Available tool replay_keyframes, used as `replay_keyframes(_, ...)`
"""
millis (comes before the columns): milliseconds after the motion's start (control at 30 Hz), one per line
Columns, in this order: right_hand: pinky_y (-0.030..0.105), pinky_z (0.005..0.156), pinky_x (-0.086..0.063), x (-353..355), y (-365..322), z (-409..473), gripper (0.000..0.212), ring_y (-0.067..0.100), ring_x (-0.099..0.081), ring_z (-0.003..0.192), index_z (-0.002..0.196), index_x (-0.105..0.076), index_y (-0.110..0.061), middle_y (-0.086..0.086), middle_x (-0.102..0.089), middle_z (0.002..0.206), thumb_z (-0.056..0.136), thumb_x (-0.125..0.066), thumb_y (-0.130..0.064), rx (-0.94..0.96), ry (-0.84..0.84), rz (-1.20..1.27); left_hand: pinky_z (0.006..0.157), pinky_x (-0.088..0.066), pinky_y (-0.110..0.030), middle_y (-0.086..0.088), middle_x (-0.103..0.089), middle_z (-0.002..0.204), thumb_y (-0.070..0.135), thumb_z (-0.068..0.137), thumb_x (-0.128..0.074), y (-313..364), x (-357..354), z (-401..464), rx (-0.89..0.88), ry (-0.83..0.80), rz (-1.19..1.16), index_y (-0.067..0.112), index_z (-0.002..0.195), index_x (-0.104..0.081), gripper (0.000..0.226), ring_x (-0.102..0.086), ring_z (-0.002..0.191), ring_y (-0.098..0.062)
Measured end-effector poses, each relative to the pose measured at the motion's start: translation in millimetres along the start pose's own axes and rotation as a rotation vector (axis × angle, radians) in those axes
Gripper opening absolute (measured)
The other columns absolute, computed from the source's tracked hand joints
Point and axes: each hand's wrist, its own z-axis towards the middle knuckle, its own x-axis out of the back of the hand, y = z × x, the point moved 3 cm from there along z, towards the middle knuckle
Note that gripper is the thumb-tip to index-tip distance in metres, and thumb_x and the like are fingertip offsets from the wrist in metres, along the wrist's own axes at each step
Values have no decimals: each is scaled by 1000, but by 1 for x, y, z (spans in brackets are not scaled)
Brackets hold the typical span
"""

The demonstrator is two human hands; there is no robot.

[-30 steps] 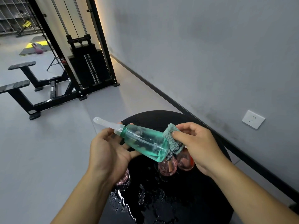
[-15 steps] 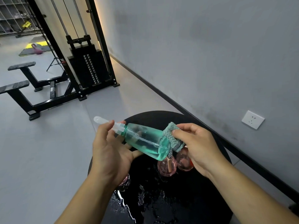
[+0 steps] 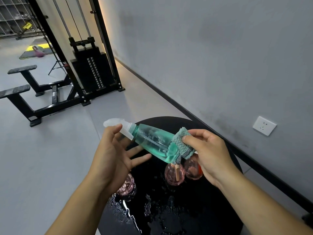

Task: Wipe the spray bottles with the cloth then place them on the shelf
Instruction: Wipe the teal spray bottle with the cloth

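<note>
A green translucent spray bottle with a white trigger head lies nearly level above a round black table. My right hand grips a teal cloth wrapped over the bottle's base end. My left hand is under the neck with its fingers straight and spread. Its thumb is up against the trigger head. Three pink round bottles stand on the wet tabletop: one beneath my left wrist and two beneath the cloth.
Water drops and a puddle cover the table's near part. A grey wall with a socket runs along the right. A black cable machine and bench stand on the grey floor behind. Wire shelving is far back left.
My left hand has loosened from the bottle's neck and its fingers are now straight. The trigger head has turned. My right hand keeps the cloth at the base.
</note>
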Motion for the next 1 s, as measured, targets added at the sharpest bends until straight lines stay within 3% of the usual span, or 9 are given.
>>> replay_keyframes(133,40,76,-64,-1,1,-1,14,29,-78,88,96,-76,-10,15,-78,99,86,-78,0,31,-3,-47,107,-49,-65,-23,-70,136,53,104,-49,-1,-2,-3,63,-87,-75,22,145,-57,53,-69,119,-53)
replay_keyframes(267,41,85,-63,0,-4,-1,15,15,-77,91,94,-78,-24,-4,-79,96,84,-82,-13,145,5,-279,102,-53,-68,-23,-67,140,48,101,-53,-2,-1,-2,43,-126,-129,19,142,-61,51,-67,122,-53)
replay_keyframes(367,23,79,-59,-2,-18,-6,17,2,-73,90,99,-76,-29,-15,-77,98,87,-81,-19,308,2,-481,100,-55,-67,-22,-65,145,44,101,-57,-4,3,-1,47,-166,-133,18,150,-56,56,-65,126,-52)
replay_keyframes(500,10,73,-55,-15,-28,-17,21,-5,-69,95,107,-77,-28,-15,-72,106,90,-80,-16,498,-97,-561,100,-58,-61,-23,-63,146,42,97,-61,-14,1,0,83,-244,-41,16,151,-53,60,-62,130,-52)
replay_keyframes(567,6,77,-52,-27,-28,-23,22,-5,-67,100,111,-78,-25,-17,-70,106,90,-80,-17,574,-149,-620,98,-59,-57,-23,-63,145,41,97,-62,-20,-3,0,81,-282,6,17,149,-55,58,-63,130,-51)
replay_keyframes(667,13,88,-51,-44,-23,-30,22,4,-66,105,110,-79,-25,-16,-67,108,91,-78,-16,700,-177,-698,104,-55,-59,-26,-59,149,41,100,-62,-29,-6,1,59,-315,72,17,152,-52,58,-60,134,-51)
replay_keyframes(733,16,87,-52,-46,-21,-31,21,6,-65,103,106,-78,-29,-16,-64,107,89,-75,-16,709,-179,-746,104,-55,-60,-27,-58,149,40,99,-64,-30,-4,2,30,-301,64,16,151,-53,58,-58,134,-52)
replay_keyframes(867,12,69,-51,-30,-19,-20,15,1,-64,91,96,-73,-28,-16,-61,101,86,-74,-17,569,-147,-797,102,-57,-60,-25,-60,149,35,96,-65,-21,2,3,-17,-261,-13,23,136,-64,42,-61,132,-50)
replay_keyframes(1000,5,75,-48,-28,-19,-22,16,-2,-64,99,105,-77,-25,-17,-65,104,92,-74,-16,572,-177,-737,101,-57,-58,-21,-63,146,35,96,-68,-25,1,2,-7,-262,55,25,136,-66,42,-64,130,-48)
